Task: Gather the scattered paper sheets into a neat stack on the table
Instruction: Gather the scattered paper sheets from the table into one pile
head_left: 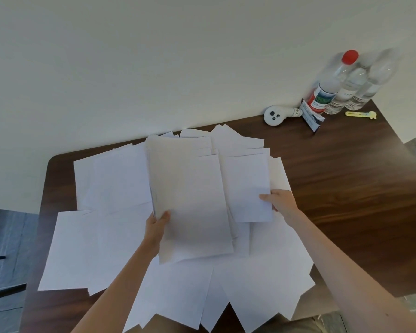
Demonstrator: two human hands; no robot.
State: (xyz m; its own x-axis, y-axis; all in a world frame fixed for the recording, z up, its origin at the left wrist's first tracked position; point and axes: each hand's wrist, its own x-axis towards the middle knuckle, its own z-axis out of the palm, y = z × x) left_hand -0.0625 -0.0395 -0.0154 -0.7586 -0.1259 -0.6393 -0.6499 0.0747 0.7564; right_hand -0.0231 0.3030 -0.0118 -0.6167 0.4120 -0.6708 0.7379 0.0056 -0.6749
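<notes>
Many white paper sheets lie spread and overlapping over the dark wooden table. My left hand grips the lower left edge of a gathered stack of sheets, held tilted above the scattered ones, thumb on top. My right hand pinches the right edge of a single sheet just to the right of that stack, partly tucked beside it. More sheets fan out behind the stack toward the wall and hang over the near table edge.
At the far right corner stand three clear plastic bottles, one with a red cap. Next to them lie a white round-headed device, a dark packet and a yellow clip-like tool. A white wall runs behind the table.
</notes>
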